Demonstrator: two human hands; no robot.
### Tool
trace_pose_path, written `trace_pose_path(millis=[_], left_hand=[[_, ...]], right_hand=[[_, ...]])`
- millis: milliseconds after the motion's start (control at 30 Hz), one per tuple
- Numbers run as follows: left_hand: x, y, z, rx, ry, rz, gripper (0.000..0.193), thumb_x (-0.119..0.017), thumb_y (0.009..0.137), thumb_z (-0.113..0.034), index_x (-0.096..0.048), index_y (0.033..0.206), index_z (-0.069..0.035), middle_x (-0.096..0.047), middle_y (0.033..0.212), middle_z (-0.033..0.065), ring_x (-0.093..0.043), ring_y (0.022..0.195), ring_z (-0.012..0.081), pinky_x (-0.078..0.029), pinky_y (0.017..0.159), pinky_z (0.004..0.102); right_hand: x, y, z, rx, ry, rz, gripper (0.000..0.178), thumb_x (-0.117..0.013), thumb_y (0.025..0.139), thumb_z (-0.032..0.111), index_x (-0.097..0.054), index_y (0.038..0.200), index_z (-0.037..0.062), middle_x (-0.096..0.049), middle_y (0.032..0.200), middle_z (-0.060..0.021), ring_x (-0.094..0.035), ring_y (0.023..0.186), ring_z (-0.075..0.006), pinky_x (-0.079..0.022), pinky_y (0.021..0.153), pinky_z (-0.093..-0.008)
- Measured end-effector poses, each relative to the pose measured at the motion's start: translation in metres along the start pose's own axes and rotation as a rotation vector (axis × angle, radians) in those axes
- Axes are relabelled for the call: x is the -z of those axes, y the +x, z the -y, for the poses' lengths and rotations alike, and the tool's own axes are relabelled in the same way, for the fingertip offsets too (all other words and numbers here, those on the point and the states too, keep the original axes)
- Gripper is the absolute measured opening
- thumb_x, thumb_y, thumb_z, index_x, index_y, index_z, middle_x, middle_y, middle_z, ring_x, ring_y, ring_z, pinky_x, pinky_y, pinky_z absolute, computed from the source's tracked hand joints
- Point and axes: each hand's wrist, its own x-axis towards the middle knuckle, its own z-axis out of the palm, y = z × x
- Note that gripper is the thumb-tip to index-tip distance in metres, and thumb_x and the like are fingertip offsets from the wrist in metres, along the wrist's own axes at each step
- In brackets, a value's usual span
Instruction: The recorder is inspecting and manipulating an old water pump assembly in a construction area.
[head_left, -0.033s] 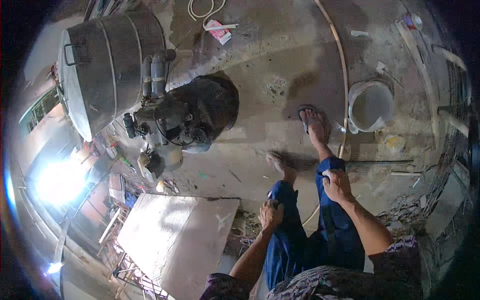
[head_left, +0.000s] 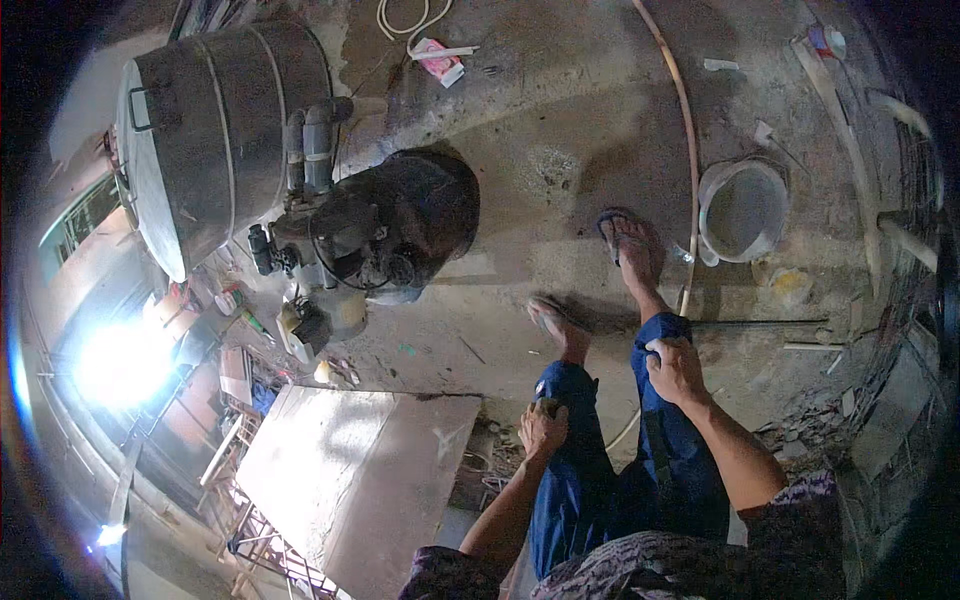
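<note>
Both of my hands are closed on the legs of my blue trousers point(head_left: 655, 450). My left hand point(head_left: 543, 430) is curled at the left knee, its fingers bunched against the cloth. At the right knee my right hand point(head_left: 677, 371) forms a fist around a fold of the trouser leg, knuckles toward the far side. Below the hems show my left foot point(head_left: 560, 328) and my right foot point(head_left: 634, 250), both in sandals on the concrete floor.
A large grey tank point(head_left: 220, 130) and a dark pump with a cylinder point(head_left: 420, 215) stand at left. A pale board point(head_left: 400, 480) lies nearer, beside a bright lamp point(head_left: 122, 365). A white bucket point(head_left: 742, 212) and a long hose point(head_left: 684, 110) are at right; rubble point(head_left: 820, 405) lines the right edge.
My left foot, blurred before, now shows sharply and flatter on the floor. Both hands keep their places on the trousers.
</note>
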Motion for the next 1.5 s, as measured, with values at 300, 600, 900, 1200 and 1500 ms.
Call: trace_pose_path(millis=[300, 600, 900, 1200, 1500], left_hand=[[0.001, -0.003, 0.001, -0.07, 0.152, -0.084, 0.039, -0.064, 0.088, -0.039, -0.064, 0.12, -0.017, -0.057, 0.127, 0.0137, -0.046, 0.128, 0.0378, -0.038, 0.106, 0.0551], [0.025, 0.016, 0.024, -0.072, 0.019, -0.029, 0.038, -0.062, 0.09, -0.037, -0.063, 0.122, -0.016, -0.057, 0.129, 0.0135, -0.047, 0.127, 0.0358, -0.038, 0.107, 0.0514], [0.03, 0.025, 0.03, -0.081, 0.007, -0.022, 0.039, -0.062, 0.09, -0.038, -0.064, 0.121, -0.015, -0.058, 0.126, 0.0138, -0.048, 0.125, 0.0363, -0.039, 0.105, 0.0518], [0.031, 0.027, 0.028, -0.078, 0.045, -0.019, 0.04, -0.062, 0.09, -0.039, -0.064, 0.122, -0.014, -0.058, 0.127, 0.0154, -0.049, 0.125, 0.0369, -0.04, 0.105, 0.0517], [0.033, 0.025, 0.012, 0.02, 0.115, -0.081, 0.037, -0.061, 0.091, -0.04, -0.066, 0.119, -0.016, -0.059, 0.125, 0.0146, -0.05, 0.124, 0.0364, -0.042, 0.103, 0.0505]], right_hand=[[-0.018, -0.009, 0.009, -0.048, -0.084, 0.022, 0.021, -0.07, 0.085, 0.015, -0.071, 0.102, 0.0035, -0.072, 0.099, -0.0177, -0.066, 0.099, -0.0368, -0.053, 0.09, -0.0464], [-0.034, -0.014, 0.027, -0.023, -0.084, -0.064, 0.019, -0.069, 0.085, 0.018, -0.07, 0.098, 0.0048, -0.071, 0.097, -0.0195, -0.064, 0.095, -0.0395, -0.051, 0.085, -0.0496], [-0.052, -0.014, 0.022, -0.072, -0.174, 0.001, 0.02, -0.067, 0.086, 0.019, -0.071, 0.1, 0.0056, -0.071, 0.104, -0.0184, -0.065, 0.1, -0.0396, -0.05, 0.088, -0.049], [-0.049, -0.017, 0.019, -0.083, -0.204, 0.063, 0.023, -0.063, 0.091, 0.021, -0.069, 0.107, 0.0051, -0.07, 0.107, -0.0147, -0.061, 0.1, -0.0382, -0.047, 0.092, -0.0507], [-0.051, -0.016, 0.011, -0.053, -0.027, 0.025, 0.017, -0.066, 0.088, 0.018, -0.07, 0.098, 0.0051, -0.071, 0.097, -0.0151, -0.066, 0.092, -0.0361, -0.051, 0.084, -0.0466]])
